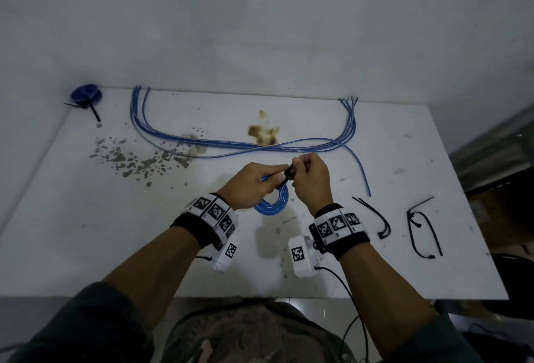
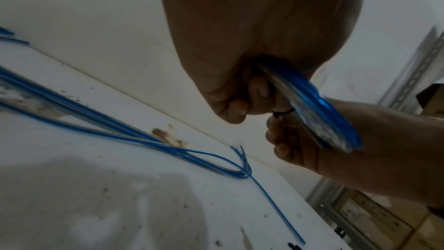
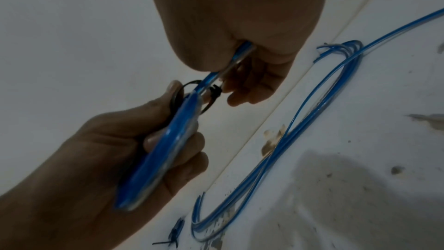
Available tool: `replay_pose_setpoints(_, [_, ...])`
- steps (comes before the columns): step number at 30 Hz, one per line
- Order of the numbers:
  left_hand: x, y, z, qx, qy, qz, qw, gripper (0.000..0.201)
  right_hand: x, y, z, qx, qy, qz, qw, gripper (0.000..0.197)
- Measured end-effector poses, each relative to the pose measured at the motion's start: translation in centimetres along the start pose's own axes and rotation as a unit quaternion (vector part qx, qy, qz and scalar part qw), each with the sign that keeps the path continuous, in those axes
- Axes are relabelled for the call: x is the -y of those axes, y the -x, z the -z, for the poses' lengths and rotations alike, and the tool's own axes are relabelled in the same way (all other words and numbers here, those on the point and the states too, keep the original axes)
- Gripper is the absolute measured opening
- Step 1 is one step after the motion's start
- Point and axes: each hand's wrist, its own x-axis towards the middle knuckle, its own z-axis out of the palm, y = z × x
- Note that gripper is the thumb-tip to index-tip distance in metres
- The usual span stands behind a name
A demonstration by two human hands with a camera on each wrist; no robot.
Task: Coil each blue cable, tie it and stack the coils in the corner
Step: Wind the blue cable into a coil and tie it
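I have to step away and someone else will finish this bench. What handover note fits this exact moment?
Left hand: grips the blue coil above the table.
Right hand: pinches the black tie looped round that coil, not yet cinched.
Done: one tied coil sits in the far left corner.
Left: tighten this tie, stack the coil there, then coil the loose cables. Spare ties lie on the right.

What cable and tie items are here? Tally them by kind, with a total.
Round coils of blue cable: 2, one held, one in the far-left corner
Bundle of loose blue cables: 1
Clusters of loose black plastic ties: 2
Black tie at the held coil: 1
Total: 6
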Motion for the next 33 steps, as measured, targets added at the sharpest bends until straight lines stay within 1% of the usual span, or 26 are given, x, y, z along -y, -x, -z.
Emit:
replay_pose_setpoints(4, [-0.5, 0.2, -0.5, -0.007, -0.002, 0.007, 1.000, 0.027, 0.3, -1.2, 0.8, -0.031, -0.012, -0.047, 0.998, 0.016])
replay_pose_setpoints(7, [-0.7, 0.6, -0.9, -0.023, -0.002, 0.008, 1.000, 0.025, 0.6, -1.2, 1.3, -0.036, -0.065, -0.097, 0.992, 0.017])
replay_pose_setpoints(9, [-0.5, 0.7, -1.1, -0.045, 0.010, 0.011, 0.999, 0.022, 0.9, -0.8, 1.8, -0.010, -0.106, -0.108, 0.988, 0.020])
replay_pose_setpoints(11, [0.0, 0.6, -1.2, -0.069, 0.024, 0.014, 0.997, 0.020, 1.2, -0.1, 2.2, 0.036, -0.146, -0.100, 0.983, 0.026])
replay_pose_setpoints(13, [0.3, 0.3, -1.2, -0.091, 0.028, 0.018, 0.995, 0.020, 1.3, 0.6, 2.3, 0.088, -0.142, -0.090, 0.982, 0.031])
replay_pose_setpoints(15, [0.2, -0.1, -1.3, -0.097, 0.026, 0.015, 0.995, 0.019, 1.3, 1.3, 2.1, 0.122, -0.115, -0.074, 0.983, 0.024])
replay_pose_setpoints(16, [0.1, -0.2, -1.3, -0.094, 0.024, 0.012, 0.995, 0.018, 1.1, 1.5, 1.9, 0.123, -0.106, -0.066, 0.985, 0.019])
replay_pose_setpoints(19, [0.0, -0.3, -1.4, -0.096, 0.018, 0.014, 0.995, 0.017, 0.9, 1.6, 1.4, 0.089, -0.107, -0.068, 0.988, 0.013])
replay_pose_setpoints(22, [0.0, -0.5, -1.4, -0.104, 0.009, 0.021, 0.994, 0.019, 0.8, 1.1, 0.7, 0.029, -0.085, -0.058, 0.994, 0.018])
replay_pose_setpoints(25, [-0.2, -0.7, -1.1, -0.107, -0.016, 0.025, 0.994, 0.021, 0.8, 0.0, -0.3, -0.006, -0.067, -0.070, 0.995, 0.020])
replay_pose_setpoints(27, [-0.5, -0.8, -0.7, -0.111, -0.035, 0.015, 0.993, 0.024, 1.0, -1.1, -0.8, -0.019, -0.059, -0.078, 0.995, 0.019])
replay_pose_setpoints(29, [-0.5, -0.9, -0.3, -0.117, -0.054, 0.010, 0.992, 0.027, 1.3, -1.7, -1.3, -0.025, -0.057, -0.072, 0.995, 0.020])
replay_pose_setpoints(31, [-0.1, -0.6, 0.3, -0.122, -0.064, 0.012, 0.990, 0.027, 1.4, -1.9, -2.2, -0.020, -0.049, -0.061, 0.997, 0.022])
replay_pose_setpoints(33, [0.3, -0.2, 0.9, -0.114, -0.050, 0.016, 0.992, 0.025, 1.6, -1.7, -2.7, -0.009, -0.045, -0.048, 0.998, 0.027])
